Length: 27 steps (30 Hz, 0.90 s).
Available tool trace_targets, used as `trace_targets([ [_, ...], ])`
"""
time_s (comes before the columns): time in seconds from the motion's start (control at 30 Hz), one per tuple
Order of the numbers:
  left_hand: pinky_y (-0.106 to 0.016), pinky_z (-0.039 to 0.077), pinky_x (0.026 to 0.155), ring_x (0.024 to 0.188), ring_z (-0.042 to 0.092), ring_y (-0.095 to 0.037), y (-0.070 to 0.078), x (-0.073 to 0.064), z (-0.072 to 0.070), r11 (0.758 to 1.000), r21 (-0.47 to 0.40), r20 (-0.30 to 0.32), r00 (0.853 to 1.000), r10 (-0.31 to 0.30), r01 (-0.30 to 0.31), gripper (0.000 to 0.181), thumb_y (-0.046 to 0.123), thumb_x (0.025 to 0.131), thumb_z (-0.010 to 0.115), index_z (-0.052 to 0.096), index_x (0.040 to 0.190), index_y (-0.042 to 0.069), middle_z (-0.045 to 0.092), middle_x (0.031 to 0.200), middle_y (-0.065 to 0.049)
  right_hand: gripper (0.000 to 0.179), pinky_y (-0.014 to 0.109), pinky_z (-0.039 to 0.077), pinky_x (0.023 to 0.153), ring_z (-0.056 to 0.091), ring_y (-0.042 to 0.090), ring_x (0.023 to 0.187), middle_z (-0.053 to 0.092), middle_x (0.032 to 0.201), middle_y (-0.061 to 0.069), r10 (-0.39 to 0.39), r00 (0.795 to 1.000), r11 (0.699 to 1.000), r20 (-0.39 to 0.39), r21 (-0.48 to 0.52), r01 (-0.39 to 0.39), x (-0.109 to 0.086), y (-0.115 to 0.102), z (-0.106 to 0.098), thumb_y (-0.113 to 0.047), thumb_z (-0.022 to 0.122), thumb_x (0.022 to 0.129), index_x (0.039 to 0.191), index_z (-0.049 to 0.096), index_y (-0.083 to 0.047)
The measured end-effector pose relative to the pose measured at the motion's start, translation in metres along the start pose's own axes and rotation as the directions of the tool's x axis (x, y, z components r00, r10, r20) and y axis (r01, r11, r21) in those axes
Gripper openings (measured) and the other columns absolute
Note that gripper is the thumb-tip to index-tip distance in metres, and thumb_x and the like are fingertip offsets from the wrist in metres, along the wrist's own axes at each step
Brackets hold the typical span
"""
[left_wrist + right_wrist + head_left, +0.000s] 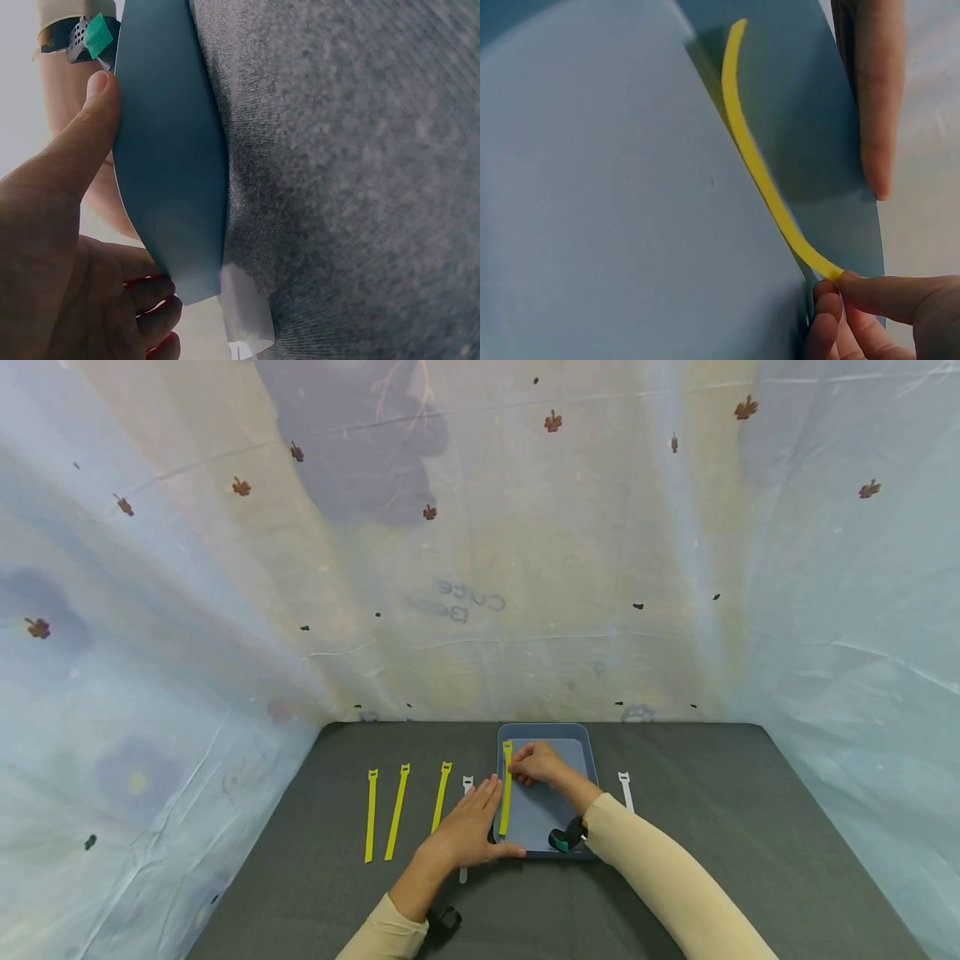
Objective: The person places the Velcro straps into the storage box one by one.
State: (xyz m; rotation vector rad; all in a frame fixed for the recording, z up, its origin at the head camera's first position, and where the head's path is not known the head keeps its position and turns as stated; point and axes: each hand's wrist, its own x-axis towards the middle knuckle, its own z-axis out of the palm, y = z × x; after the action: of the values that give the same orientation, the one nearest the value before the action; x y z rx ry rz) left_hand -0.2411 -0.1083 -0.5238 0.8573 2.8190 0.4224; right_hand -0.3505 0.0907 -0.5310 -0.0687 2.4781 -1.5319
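Note:
A yellow cable tie (506,802), flat with a slotted head, lies lengthwise along the left inner side of the grey-blue tray (551,818). My right hand (536,763) reaches into the tray and pinches this tie between thumb and fingers near its head. In the right wrist view the yellow cable tie (754,161) bends along the tray's inner wall. With fingers extended, my left hand (467,829) rests against the tray's left side, its thumb along the near edge. A white cable tie (468,783) is partly hidden beneath the left hand.
On the dark cloth (300,877), left of the tray, lie more yellow ties (371,818), roughly upright in a row. Another white tie (626,789) lies right of the tray, partly covered by the right sleeve. Printed sheeting (480,677) stands behind and at both sides.

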Motion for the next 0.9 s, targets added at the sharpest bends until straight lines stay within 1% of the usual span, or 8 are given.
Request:
trace_targets([
  [0.2, -0.052, 0.019, 0.133, 0.166, 0.017, -0.030, 0.001, 0.000, 0.000, 1.000, 0.003, 0.004, 1.000, -0.003, 0.003, 0.119, 0.075, 0.093, 0.067, 0.016, 0.170, 0.000, 0.013, 0.179, -0.019, 0.007, 0.027, 0.059, 0.057, 0.066, 0.014, 0.064, 0.073, 0.080, 0.009, -0.004, 1.000, 1.000, -0.011, -0.027, 0.004, -0.001, 0.000, 0.001, -0.002, 0.079, 0.096, 0.094, 0.073, 0.000],
  [0.47, -0.052, 0.019, 0.133, 0.165, 0.017, -0.030, 0.001, 0.000, 0.000, 1.000, 0.013, -0.001, 1.000, 0.000, 0.000, 0.120, 0.075, 0.093, 0.067, 0.016, 0.170, -0.001, 0.013, 0.179, -0.019, 0.005, 0.026, 0.058, 0.057, 0.066, 0.014, 0.064, 0.075, 0.081, 0.010, -0.009, 1.000, 0.999, -0.004, -0.037, 0.009, 0.001, 0.001, 0.001, -0.003, 0.078, 0.097, 0.096, 0.075, 0.001],
  [0.67, -0.053, 0.019, 0.133, 0.166, 0.016, -0.030, 0.001, 0.000, 0.001, 1.000, 0.008, -0.002, 1.000, -0.002, 0.002, 0.120, 0.075, 0.093, 0.067, 0.015, 0.170, -0.001, 0.013, 0.179, -0.019, 0.006, 0.029, 0.061, 0.061, 0.071, 0.019, 0.069, 0.077, 0.087, 0.014, -0.019, 1.000, 0.999, 0.011, -0.033, 0.019, -0.004, -0.001, -0.003, -0.003, 0.076, 0.098, 0.098, 0.074, 0.002],
  [0.8, -0.053, 0.018, 0.133, 0.166, 0.016, -0.031, 0.001, 0.000, 0.001, 1.000, 0.005, 0.005, 1.000, -0.004, 0.004, 0.120, 0.076, 0.093, 0.066, 0.015, 0.171, 0.000, 0.012, 0.179, -0.019, 0.009, 0.033, 0.063, 0.066, 0.074, 0.024, 0.075, 0.077, 0.092, 0.017, -0.029, 0.999, 0.999, 0.045, -0.039, 0.031, -0.010, -0.006, -0.010, -0.003, 0.075, 0.099, 0.104, 0.075, 0.005],
  [0.9, -0.053, 0.019, 0.133, 0.165, 0.017, -0.031, 0.001, 0.000, 0.001, 1.000, 0.003, 0.002, 1.000, -0.003, 0.003, 0.120, 0.076, 0.093, 0.067, 0.015, 0.170, -0.001, 0.012, 0.179, -0.019, 0.015, 0.037, 0.064, 0.069, 0.075, 0.029, 0.080, 0.077, 0.093, 0.020, -0.053, 0.997, 0.997, 0.060, -0.053, 0.057, -0.016, -0.010, -0.018, -0.004, 0.075, 0.100, 0.110, 0.075, 0.007],
])
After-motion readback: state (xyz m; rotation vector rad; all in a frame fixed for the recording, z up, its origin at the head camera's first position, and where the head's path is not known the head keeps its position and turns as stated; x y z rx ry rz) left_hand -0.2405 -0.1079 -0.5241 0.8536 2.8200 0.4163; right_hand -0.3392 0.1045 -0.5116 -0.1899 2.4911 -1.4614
